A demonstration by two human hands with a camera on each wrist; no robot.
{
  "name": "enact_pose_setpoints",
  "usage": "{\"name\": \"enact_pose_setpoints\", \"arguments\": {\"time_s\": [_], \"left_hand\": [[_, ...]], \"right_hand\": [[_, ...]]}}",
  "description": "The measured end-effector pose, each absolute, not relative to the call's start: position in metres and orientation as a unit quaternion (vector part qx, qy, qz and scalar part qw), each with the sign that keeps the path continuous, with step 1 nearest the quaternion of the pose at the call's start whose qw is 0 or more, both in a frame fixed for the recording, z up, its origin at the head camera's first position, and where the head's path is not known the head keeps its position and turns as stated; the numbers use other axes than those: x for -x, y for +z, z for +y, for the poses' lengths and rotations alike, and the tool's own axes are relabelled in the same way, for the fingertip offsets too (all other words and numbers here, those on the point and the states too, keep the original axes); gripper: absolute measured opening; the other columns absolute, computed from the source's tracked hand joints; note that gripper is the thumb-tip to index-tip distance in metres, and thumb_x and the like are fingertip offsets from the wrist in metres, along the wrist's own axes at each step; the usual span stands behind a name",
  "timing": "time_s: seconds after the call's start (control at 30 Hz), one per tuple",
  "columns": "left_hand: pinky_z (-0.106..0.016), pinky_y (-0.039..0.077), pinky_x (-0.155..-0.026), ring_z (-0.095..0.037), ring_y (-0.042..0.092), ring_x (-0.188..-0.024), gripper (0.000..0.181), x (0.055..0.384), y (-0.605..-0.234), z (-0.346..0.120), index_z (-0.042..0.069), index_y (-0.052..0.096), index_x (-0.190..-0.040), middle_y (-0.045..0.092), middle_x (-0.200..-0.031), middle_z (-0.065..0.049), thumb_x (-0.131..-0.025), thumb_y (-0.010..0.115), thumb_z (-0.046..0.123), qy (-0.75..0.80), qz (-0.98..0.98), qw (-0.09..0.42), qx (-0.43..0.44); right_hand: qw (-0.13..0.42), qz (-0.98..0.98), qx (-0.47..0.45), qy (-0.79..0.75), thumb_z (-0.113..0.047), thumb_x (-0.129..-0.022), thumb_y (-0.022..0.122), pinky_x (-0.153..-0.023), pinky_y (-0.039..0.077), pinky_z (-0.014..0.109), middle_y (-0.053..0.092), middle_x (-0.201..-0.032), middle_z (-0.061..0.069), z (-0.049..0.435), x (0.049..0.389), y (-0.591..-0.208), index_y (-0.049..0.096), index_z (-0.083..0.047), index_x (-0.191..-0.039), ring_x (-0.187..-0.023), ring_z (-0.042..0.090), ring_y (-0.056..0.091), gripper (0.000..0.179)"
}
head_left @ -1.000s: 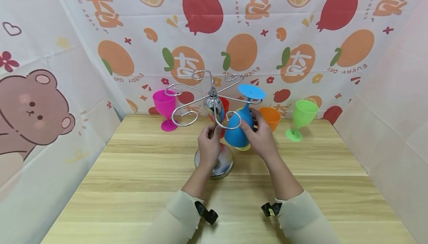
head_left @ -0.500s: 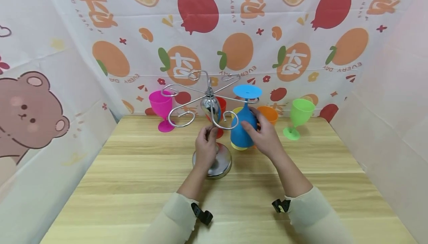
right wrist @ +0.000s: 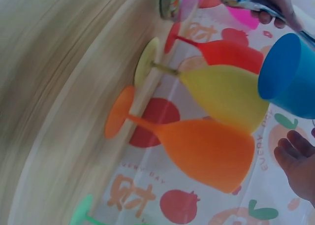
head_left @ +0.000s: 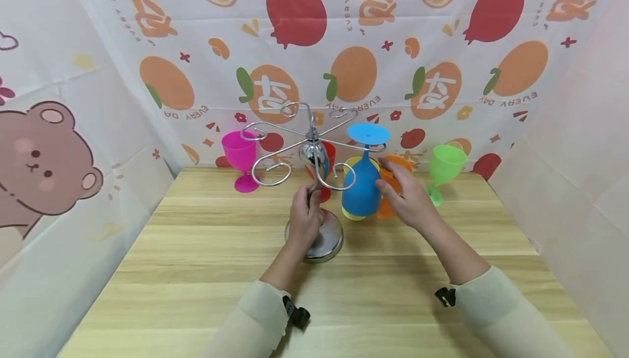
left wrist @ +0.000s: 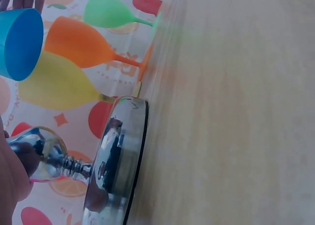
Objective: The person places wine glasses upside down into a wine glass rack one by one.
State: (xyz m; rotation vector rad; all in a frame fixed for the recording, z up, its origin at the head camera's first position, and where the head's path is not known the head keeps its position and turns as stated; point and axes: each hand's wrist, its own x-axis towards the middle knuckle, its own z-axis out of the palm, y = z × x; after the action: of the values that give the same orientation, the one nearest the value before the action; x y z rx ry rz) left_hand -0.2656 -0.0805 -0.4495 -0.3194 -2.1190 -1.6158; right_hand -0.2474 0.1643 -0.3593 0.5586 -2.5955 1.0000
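A chrome wine-glass rack [head_left: 313,153] with curled wire arms stands on its round base [head_left: 328,240]. My left hand [head_left: 304,217] grips the rack's stem below the shiny bulb. From an arm on the right, a blue goblet [head_left: 362,186] hangs upside down, its foot above the wire. In the right wrist view, the blue goblet's [right wrist: 288,75] mouth shows at the right edge. My right hand [head_left: 408,197] is beside the goblet with fingers spread, and the right wrist view shows a gap between that hand [right wrist: 299,166] and the goblet.
Behind the rack, upright goblets stand along the wall: magenta [head_left: 241,156], red [head_left: 326,183], yellow [right wrist: 221,94], orange [right wrist: 206,151] and green [head_left: 446,166]. The yellow and orange ones are partly hidden by the blue goblet and right hand. A wooden tabletop [head_left: 221,270] lies in front.
The blue goblet has gone from tilted to hanging nearly straight on the arm. My right hand has let go of it and moved right. The left hand keeps its grip on the stem.
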Motion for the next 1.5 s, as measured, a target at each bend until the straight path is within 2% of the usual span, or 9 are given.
{"name": "enact_pose_setpoints", "arguments": {"time_s": [0.23,0.4,0.53,0.73,0.9,1.0,1.2,1.33,1.5], "left_hand": [[-0.038,0.044,-0.079,-0.024,0.051,-0.089,0.026,0.266,-0.453,-0.082,-0.003,0.056,-0.109,0.056,-0.097,-0.015,-0.103,0.049,0.021,-0.562,-0.772,0.258,0.144],[-0.040,0.046,-0.079,-0.025,0.052,-0.089,0.022,0.266,-0.453,-0.082,-0.003,0.054,-0.109,0.056,-0.097,-0.015,-0.103,0.050,0.017,-0.541,-0.786,0.260,0.147],[-0.038,0.046,-0.078,-0.025,0.051,-0.088,0.021,0.265,-0.454,-0.083,-0.001,0.053,-0.109,0.054,-0.096,-0.013,-0.104,0.048,0.018,-0.529,-0.802,0.244,0.133],[-0.037,0.044,-0.076,-0.024,0.050,-0.088,0.016,0.263,-0.454,-0.084,0.003,0.051,-0.108,0.052,-0.094,-0.010,-0.104,0.048,0.018,-0.520,-0.816,0.226,0.113],[-0.039,0.045,-0.076,-0.025,0.050,-0.089,0.018,0.262,-0.454,-0.085,0.003,0.051,-0.109,0.052,-0.094,-0.011,-0.104,0.048,0.020,-0.509,-0.821,0.232,0.111],[-0.039,0.044,-0.076,-0.026,0.051,-0.089,0.021,0.261,-0.454,-0.086,0.003,0.051,-0.111,0.053,-0.095,-0.011,-0.104,0.048,0.022,-0.502,-0.825,0.235,0.109],[-0.038,0.044,-0.075,-0.025,0.050,-0.089,0.021,0.261,-0.455,-0.086,0.003,0.051,-0.114,0.053,-0.096,-0.011,-0.104,0.048,0.021,-0.503,-0.825,0.233,0.111],[-0.036,0.044,-0.074,-0.023,0.050,-0.087,0.021,0.262,-0.455,-0.086,0.003,0.051,-0.115,0.053,-0.096,-0.010,-0.104,0.047,0.020,-0.506,-0.825,0.226,0.112],[-0.034,0.044,-0.072,-0.021,0.049,-0.085,0.020,0.261,-0.456,-0.087,0.004,0.051,-0.114,0.052,-0.094,-0.009,-0.104,0.049,0.021,-0.508,-0.824,0.225,0.112]], "right_hand": [[0.190,-0.907,-0.206,0.313,-0.048,-0.101,0.046,-0.105,0.040,0.063,0.047,-0.149,0.010,0.173,0.260,-0.359,0.043,-0.013,-0.148,-0.138,0.034,0.041,0.058],[0.202,-0.918,-0.207,0.270,-0.043,-0.102,0.046,-0.108,0.034,0.065,0.046,-0.149,0.014,0.178,0.283,-0.360,0.044,-0.015,-0.147,-0.139,0.037,0.039,0.054],[0.190,-0.933,-0.202,0.230,-0.044,-0.103,0.045,-0.111,0.032,0.063,0.045,-0.150,0.014,0.178,0.302,-0.359,0.045,-0.013,-0.147,-0.141,0.037,0.036,0.054],[0.157,-0.954,-0.190,0.171,-0.056,-0.102,0.034,-0.113,0.030,0.062,0.041,-0.153,0.016,0.173,0.320,-0.360,0.042,-0.013,-0.149,-0.142,0.038,0.032,0.065],[0.133,-0.965,-0.179,0.140,-0.056,-0.103,0.026,-0.114,0.023,0.065,0.033,-0.157,0.016,0.168,0.330,-0.367,0.042,-0.013,-0.150,-0.145,0.039,0.027,0.066],[0.119,-0.972,-0.159,0.129,-0.058,-0.103,0.024,-0.114,0.019,0.067,0.035,-0.157,0.015,0.167,0.333,-0.370,0.041,-0.016,-0.150,-0.145,0.040,0.027,0.066],[0.126,-0.974,-0.148,0.116,-0.056,-0.103,0.024,-0.111,0.030,0.064,0.049,-0.147,0.013,0.168,0.333,-0.374,0.045,-0.018,-0.148,-0.136,0.038,0.042,0.062],[0.128,-0.976,-0.141,0.105,-0.055,-0.104,0.022,-0.110,0.034,0.061,0.048,-0.149,0.014,0.167,0.333,-0.375,0.045,-0.017,-0.148,-0.138,0.038,0.041,0.063],[0.139,-0.976,-0.132,0.103,-0.057,-0.103,0.023,-0.111,0.032,0.062,0.049,-0.148,0.012,0.166,0.333,-0.378,0.048,-0.019,-0.146,-0.138,0.036,0.041,0.063]]}}
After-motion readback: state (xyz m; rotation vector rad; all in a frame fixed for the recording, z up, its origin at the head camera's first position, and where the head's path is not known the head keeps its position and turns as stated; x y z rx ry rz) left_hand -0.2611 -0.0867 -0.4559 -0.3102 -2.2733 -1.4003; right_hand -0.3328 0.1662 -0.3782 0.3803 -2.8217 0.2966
